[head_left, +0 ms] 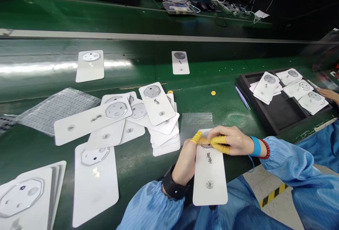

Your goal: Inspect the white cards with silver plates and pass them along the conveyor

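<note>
My left hand (186, 157) grips a white phone back cover (210, 177) by its upper left edge, its thumb in a yellow finger cot lying across the camera area. The cover is tilted over the table's front edge, dark lettering and a round emblem facing me. Over the same camera area, my right hand (233, 140) has its fingers, two in yellow cots, bent and pressed together; what they pinch, if anything, is hidden. Just behind the hands lies a clear bubble-wrap sheet (196, 119). A loose pile of similar covers (159, 112) spreads to the left of my hands.
Right of me, a black divided tray (280, 113) holds more covers, with purple tweezers (242, 98) beside it. A co-worker's hand (329, 95) reaches its far side. Two single covers (180, 66) lie farther back. More bubble wrap (62, 108) and stacked covers (29, 194) are at left.
</note>
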